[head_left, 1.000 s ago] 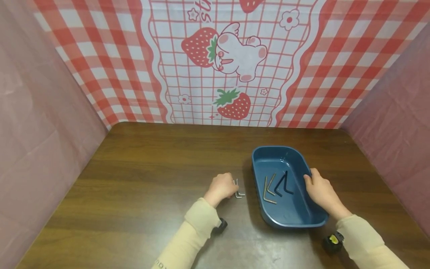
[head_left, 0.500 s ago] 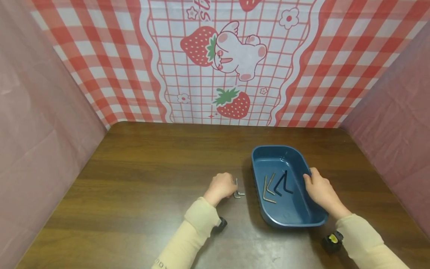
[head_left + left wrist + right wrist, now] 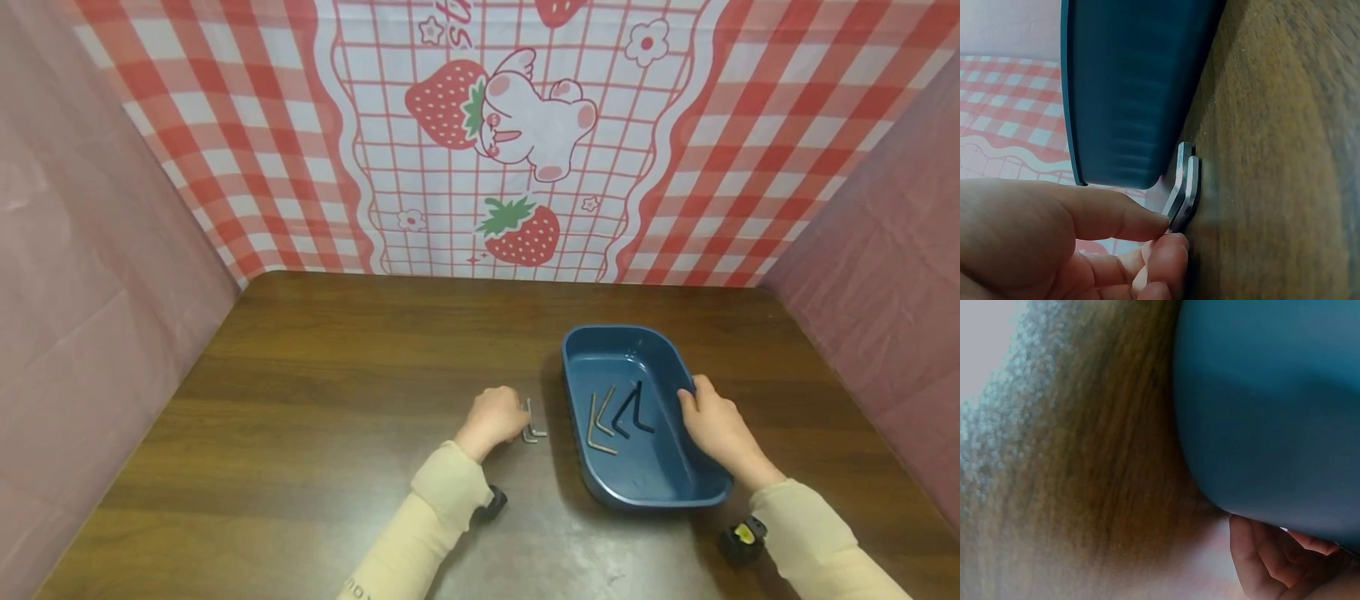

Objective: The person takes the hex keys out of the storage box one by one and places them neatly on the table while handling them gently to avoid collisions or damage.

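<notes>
In the head view, two silver hex keys [image 3: 534, 433] lie on the table just left of a blue basin [image 3: 651, 483]. My left hand [image 3: 493, 421] is at these keys, covering part of them. The left wrist view shows thumb and index fingertip pinching the silver hex keys [image 3: 1190, 184] near the tabletop; how far each is gripped is partly hidden. My right hand [image 3: 720, 429] grips the basin's right wall, thumb over the rim and fingers outside. Inside the basin lie two brass-coloured hex keys [image 3: 591, 422] and two black hex keys [image 3: 637, 408].
The brown wooden table [image 3: 337, 358] reaches back to a red-and-white checked cloth [image 3: 277, 150] with strawberry prints. Pink curtains [image 3: 97, 275] hang at both sides. The basin's outer wall [image 3: 1129, 94] stands close to the left hand.
The left fingers have shifted very slightly back, showing a little more of the silver hex keys than a second ago. The right hand and the basin have stayed in place.
</notes>
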Available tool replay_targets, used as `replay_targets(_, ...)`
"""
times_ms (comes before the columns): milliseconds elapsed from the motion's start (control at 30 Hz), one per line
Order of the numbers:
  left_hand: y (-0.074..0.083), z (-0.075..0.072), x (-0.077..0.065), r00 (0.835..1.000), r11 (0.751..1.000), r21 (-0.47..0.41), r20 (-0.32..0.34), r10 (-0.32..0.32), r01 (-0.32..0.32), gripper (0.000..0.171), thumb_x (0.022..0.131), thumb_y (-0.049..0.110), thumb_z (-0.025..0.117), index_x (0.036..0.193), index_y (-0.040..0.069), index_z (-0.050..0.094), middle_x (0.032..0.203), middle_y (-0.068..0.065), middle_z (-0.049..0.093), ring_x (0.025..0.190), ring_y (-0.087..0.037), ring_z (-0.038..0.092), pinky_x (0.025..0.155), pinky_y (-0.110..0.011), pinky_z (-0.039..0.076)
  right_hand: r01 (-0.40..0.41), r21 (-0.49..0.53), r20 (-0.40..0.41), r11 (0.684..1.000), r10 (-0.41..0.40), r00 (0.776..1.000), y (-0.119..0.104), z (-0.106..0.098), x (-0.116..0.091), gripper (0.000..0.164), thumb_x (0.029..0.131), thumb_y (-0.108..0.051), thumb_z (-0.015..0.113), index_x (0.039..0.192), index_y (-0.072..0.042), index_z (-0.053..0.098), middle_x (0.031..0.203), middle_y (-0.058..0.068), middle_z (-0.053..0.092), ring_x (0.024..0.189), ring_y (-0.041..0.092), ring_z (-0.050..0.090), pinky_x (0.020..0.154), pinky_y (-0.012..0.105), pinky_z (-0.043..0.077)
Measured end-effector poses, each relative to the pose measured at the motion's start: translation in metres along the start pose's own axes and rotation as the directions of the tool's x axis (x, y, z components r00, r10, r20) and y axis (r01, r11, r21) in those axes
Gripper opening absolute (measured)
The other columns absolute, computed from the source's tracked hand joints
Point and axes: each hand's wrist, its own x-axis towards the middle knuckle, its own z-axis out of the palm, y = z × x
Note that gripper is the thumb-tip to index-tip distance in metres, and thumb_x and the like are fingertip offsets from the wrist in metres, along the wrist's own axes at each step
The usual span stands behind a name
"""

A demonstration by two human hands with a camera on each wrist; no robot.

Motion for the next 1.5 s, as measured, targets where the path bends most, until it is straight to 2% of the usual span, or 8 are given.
replay_targets(400, 0.003, 0.001, -0.002, 1.000, 1.000, 0.005, -0.018, -0.021, 0.021, 0.032, 0.075, 0.016, 0.056, 0.045, 0.013, 0.044, 0.045, 0.000, 0.050, 0.044, -0.016, 0.047, 0.043, -0.025, 0.034, -0.002, 0.002, -0.003, 1.000, 0.002, 1.000, -0.001, 0.000, -0.001, 0.046, 0.098, -0.026, 0.026, 0.125, 0.011, 0.029, 0.114, 0.039, 0.046, 0.093, 0.045, 0.055, 0.067, 0.051, 0.046)
replay_targets(600, 0.015, -0.004, -0.005, 0.990, 0.999, 0.047, -0.140, -0.012, 0.019, 0.026, 0.078, 0.018, 0.055, 0.053, 0.013, 0.049, 0.065, -0.007, 0.061, 0.059, -0.023, 0.056, 0.047, -0.034, 0.040, -0.012, 0.001, 0.010, 1.000, 0.012, 1.000, 0.000, -0.001, 0.000, 0.049, 0.099, -0.028, 0.026, 0.126, 0.012, 0.028, 0.116, 0.040, 0.044, 0.097, 0.047, 0.053, 0.070, 0.054, 0.045)
replay_targets(767, 0.033, -0.010, -0.008, 0.974, 0.998, 0.045, -0.220, 0.055, -0.046, 0.029, 0.079, 0.018, 0.054, 0.052, 0.014, 0.045, 0.052, -0.001, 0.052, 0.055, -0.020, 0.056, 0.046, -0.033, 0.040, -0.011, 0.000, 0.006, 1.000, 0.011, 1.000, 0.000, 0.000, 0.000, 0.047, 0.099, -0.027, 0.026, 0.126, 0.012, 0.028, 0.115, 0.039, 0.045, 0.095, 0.046, 0.054, 0.069, 0.052, 0.046)
replay_targets(933, 0.052, -0.009, -0.013, 0.943, 0.989, 0.067, -0.299, 0.148, -0.134, 0.026, 0.082, 0.020, 0.056, 0.058, 0.015, 0.046, 0.051, 0.003, 0.047, 0.054, -0.019, 0.056, 0.046, -0.031, 0.039, -0.007, -0.003, -0.005, 1.000, 0.007, 1.000, -0.001, 0.001, 0.000, 0.045, 0.098, -0.025, 0.027, 0.125, 0.011, 0.029, 0.114, 0.039, 0.047, 0.094, 0.045, 0.055, 0.067, 0.051, 0.046)
replay_targets(1033, 0.062, -0.004, -0.017, 0.909, 0.972, 0.121, -0.346, 0.230, -0.200, 0.019, 0.082, 0.022, 0.058, 0.065, 0.016, 0.052, 0.058, 0.004, 0.052, 0.058, -0.018, 0.059, 0.046, -0.027, 0.038, -0.004, -0.004, -0.009, 1.000, 0.004, 1.000, -0.001, 0.001, 0.000, 0.045, 0.098, -0.025, 0.027, 0.125, 0.011, 0.029, 0.113, 0.038, 0.047, 0.092, 0.043, 0.056, 0.066, 0.050, 0.046)
replay_targets(1233, 0.084, 0.005, -0.018, 0.827, 0.880, 0.314, -0.331, 0.454, -0.357, 0.010, 0.081, 0.022, 0.063, 0.073, 0.016, 0.060, 0.067, 0.005, 0.056, 0.064, -0.009, 0.057, 0.052, -0.021, 0.042, 0.014, -0.008, -0.039, 1.000, -0.014, 0.999, -0.001, 0.002, 0.001, 0.041, 0.098, -0.022, 0.028, 0.122, 0.011, 0.031, 0.105, 0.036, 0.051, 0.080, 0.036, 0.057, 0.060, 0.043, 0.045)
replay_targets(1333, 0.095, 0.009, -0.016, 0.838, 0.848, 0.357, -0.240, 0.489, -0.393, 0.006, 0.081, 0.021, 0.063, 0.077, 0.016, 0.062, 0.069, 0.005, 0.056, 0.066, -0.008, 0.057, 0.052, -0.020, 0.042, 0.012, -0.010, -0.047, 1.000, -0.012, 0.999, -0.002, 0.002, 0.001, 0.040, 0.098, -0.021, 0.028, 0.121, 0.011, 0.032, 0.103, 0.036, 0.051, 0.080, 0.037, 0.057, 0.059, 0.044, 0.045)
replay_targets(1500, 0.107, 0.020, -0.006, 0.904, 0.861, 0.376, -0.118, 0.410, -0.342, 0.008, 0.080, 0.020, 0.063, 0.085, 0.015, 0.064, 0.077, 0.002, 0.062, 0.071, -0.010, 0.060, 0.051, -0.023, 0.044, -0.002, -0.009, -0.037, 1.000, 0.001, 0.999, -0.003, 0.003, 0.000, 0.041, 0.098, -0.021, 0.027, 0.122, 0.011, 0.031, 0.106, 0.037, 0.050, 0.084, 0.041, 0.057, 0.061, 0.047, 0.046)
